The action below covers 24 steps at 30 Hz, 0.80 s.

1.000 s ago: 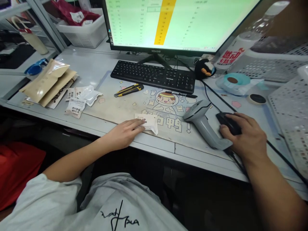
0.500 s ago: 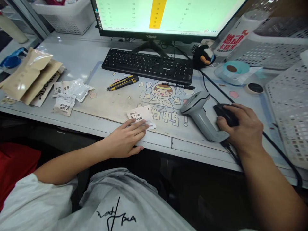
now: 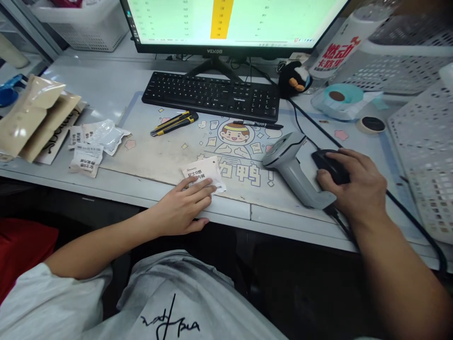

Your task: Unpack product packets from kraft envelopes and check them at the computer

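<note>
Here's the left hand (image 3: 182,205) out on the front of the desk, fingers stretched out and relaxed, lying across the lower corner of a small white packet (image 3: 202,169), pressing on it but not gripping it. That packet sits flat on the printed desk mat (image 3: 155,160), close to the front edge. Over on the right, the right hand (image 3: 356,186) is curled around a black mouse (image 3: 327,165), fingers draped over its top, holding it. Just beside that hand stands a grey barcode scanner (image 3: 290,170), lying on its side on the mat. Up ahead, a black keyboard (image 3: 210,97) sits below a monitor (image 3: 226,49) showing a green spreadsheet. A yellow utility knife (image 3: 174,123) and a marker (image 3: 258,124) lie between keyboard and packet. Away to the left, kraft mailers (image 3: 35,113) are piled near some small printed sachets (image 3: 87,158).
</note>
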Motion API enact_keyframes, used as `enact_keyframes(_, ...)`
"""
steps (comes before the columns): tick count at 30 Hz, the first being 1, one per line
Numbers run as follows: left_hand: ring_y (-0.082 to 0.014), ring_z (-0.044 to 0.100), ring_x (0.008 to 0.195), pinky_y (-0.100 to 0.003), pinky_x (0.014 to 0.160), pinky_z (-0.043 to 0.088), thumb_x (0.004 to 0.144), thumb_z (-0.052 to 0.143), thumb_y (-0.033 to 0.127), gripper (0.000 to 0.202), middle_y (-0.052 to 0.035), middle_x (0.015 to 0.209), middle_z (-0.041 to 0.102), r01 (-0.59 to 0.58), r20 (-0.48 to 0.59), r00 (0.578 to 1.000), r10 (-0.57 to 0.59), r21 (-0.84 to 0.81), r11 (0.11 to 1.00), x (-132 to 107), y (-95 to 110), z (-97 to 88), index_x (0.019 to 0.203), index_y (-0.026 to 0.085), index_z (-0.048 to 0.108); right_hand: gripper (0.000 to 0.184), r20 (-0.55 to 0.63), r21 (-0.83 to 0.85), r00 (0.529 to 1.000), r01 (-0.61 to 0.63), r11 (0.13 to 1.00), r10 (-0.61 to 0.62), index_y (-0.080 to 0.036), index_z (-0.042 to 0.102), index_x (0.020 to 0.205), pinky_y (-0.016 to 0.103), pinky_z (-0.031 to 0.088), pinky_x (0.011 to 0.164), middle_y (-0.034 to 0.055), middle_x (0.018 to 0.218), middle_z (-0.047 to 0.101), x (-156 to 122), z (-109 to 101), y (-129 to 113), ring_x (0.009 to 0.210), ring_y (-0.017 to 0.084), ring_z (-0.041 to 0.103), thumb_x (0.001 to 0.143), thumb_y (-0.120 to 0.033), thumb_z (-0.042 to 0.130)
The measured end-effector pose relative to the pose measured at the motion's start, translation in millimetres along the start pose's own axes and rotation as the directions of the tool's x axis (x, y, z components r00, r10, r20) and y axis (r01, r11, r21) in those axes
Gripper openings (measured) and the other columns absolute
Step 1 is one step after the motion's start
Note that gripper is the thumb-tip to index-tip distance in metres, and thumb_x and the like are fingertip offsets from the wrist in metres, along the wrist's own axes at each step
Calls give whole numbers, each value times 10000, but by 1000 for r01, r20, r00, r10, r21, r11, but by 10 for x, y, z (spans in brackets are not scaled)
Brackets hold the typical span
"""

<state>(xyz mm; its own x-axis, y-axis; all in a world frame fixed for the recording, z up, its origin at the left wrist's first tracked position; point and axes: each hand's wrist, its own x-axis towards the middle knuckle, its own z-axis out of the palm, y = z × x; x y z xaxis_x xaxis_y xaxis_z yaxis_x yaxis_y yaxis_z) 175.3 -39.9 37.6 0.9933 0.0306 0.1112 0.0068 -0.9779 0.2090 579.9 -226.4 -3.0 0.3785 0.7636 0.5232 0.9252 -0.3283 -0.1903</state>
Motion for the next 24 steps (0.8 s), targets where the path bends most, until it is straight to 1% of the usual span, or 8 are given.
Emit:
enact_keyframes(5,-317,377,1548,-512,1267,275,1019,576,386,377,-140,1582,527,-6,-6,1000,5,-9,1000,6,-9,11,1278,119,637,486,36,23,999,-17,1000,16,-151,692,1305,493,482,1156,176,1405,646,-7,-28,-35,1343,323,608,954,-453,547)
enact_keyframes(12,-312,353,1559,-490,1282,219,984,603,423,390,-112,1609,502,20,-7,1000,-21,-44,999,12,-30,37,1250,140,640,480,16,22,999,-51,998,51,-205,716,1262,449,505,1155,142,1413,662,23,3,48,1320,299,635,911,-503,582)
enact_keyframes(15,-286,391,1536,-453,1290,206,967,614,516,458,-81,1587,534,27,-57,998,-27,-5,1000,-8,-12,97,1261,165,629,451,9,75,999,-53,996,53,-297,720,1239,515,553,1104,90,1404,672,5,-13,135,1279,328,668,886,-543,586)
enact_keyframes(17,-259,426,1511,-426,1282,237,974,587,618,546,-64,1555,571,-6,-117,993,14,68,998,13,-68,243,1300,181,616,396,-27,116,999,-43,992,46,-425,718,1211,559,608,1020,16,1342,706,17,46,237,1202,342,712,856,-560,606)
enact_keyframes(18,-242,455,1487,-400,1269,265,990,587,599,492,-49,1520,605,-36,-176,983,60,137,990,42,-119,336,1257,189,636,386,-48,136,998,-28,990,34,-502,704,1210,580,628,976,-24,1311,719,35,88,290,1159,347,730,840,-567,616)
enact_keyframes(21,-174,549,1384,-319,1213,327,1034,619,293,101,24,1381,703,-46,-354,919,175,343,938,153,-269,589,1029,220,689,424,-103,182,994,-14,983,33,-670,646,1213,629,644,906,-86,1259,735,94,176,395,1103,371,745,797,-590,630)
enact_keyframes(22,-161,561,1365,-307,1200,336,1039,611,236,98,42,1355,716,-35,-392,899,194,378,925,182,-297,646,981,225,690,435,-107,195,993,-22,981,43,-699,636,1209,641,645,891,-94,1251,738,104,185,407,1094,380,746,786,-598,629)
enact_keyframes(24,-153,565,1354,-302,1190,343,1061,590,238,157,59,1333,725,-25,-446,869,215,394,919,216,-318,710,938,231,687,449,-103,216,992,-49,975,72,-735,633,1189,653,647,856,-107,1237,744,115,184,408,1071,399,747,756,-615,630)
